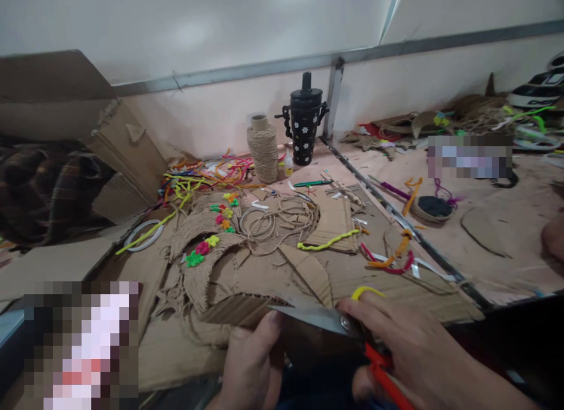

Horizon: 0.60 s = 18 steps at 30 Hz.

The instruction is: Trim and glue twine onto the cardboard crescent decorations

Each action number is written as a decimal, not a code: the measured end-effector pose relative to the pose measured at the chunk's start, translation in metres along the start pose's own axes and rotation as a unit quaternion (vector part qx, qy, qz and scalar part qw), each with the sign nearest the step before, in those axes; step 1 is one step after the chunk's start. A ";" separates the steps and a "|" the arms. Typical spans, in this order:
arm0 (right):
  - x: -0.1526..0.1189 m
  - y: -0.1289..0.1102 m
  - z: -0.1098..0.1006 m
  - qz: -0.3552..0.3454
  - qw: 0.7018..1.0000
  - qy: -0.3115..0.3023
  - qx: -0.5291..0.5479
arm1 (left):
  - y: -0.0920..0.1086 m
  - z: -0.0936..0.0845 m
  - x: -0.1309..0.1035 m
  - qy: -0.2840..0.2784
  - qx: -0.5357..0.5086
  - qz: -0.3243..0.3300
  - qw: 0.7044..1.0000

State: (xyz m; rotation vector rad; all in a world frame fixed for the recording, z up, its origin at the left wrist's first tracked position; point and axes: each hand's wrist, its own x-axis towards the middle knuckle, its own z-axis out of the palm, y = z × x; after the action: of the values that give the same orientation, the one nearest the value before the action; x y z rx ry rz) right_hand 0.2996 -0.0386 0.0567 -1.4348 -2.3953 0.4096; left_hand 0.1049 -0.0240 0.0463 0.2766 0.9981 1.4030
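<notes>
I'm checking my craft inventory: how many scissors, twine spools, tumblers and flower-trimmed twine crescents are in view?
Pair of scissors: 1
Twine spool: 1
Black tumbler: 1
Flower-trimmed twine crescents: 2
Total: 5

Scissors (345,323) in right fingers (374,317)

dim, soft light | faint glare on white panel (220,34) | dark shadow lower right | 2 pixelated patches
</notes>
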 end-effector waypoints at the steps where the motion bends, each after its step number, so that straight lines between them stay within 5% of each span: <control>1: 0.000 0.000 0.000 -0.002 1.000 -0.002 0.004 | -0.001 0.000 0.000 -0.002 -0.001 0.000 1.000; 11: 0.002 -0.001 -0.002 0.025 0.993 -0.086 0.075 | -0.007 -0.006 0.000 0.002 0.002 0.007 1.000; 18: 0.000 0.001 0.003 0.014 0.992 -0.053 0.112 | -0.005 -0.009 -0.001 0.001 0.011 -0.005 1.000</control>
State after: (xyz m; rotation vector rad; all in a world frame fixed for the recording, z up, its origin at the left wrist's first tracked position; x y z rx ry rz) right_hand 0.2991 -0.0388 0.0536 -1.3788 -2.3234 0.7538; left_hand 0.1027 -0.0295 0.0380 0.2864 1.0151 1.3836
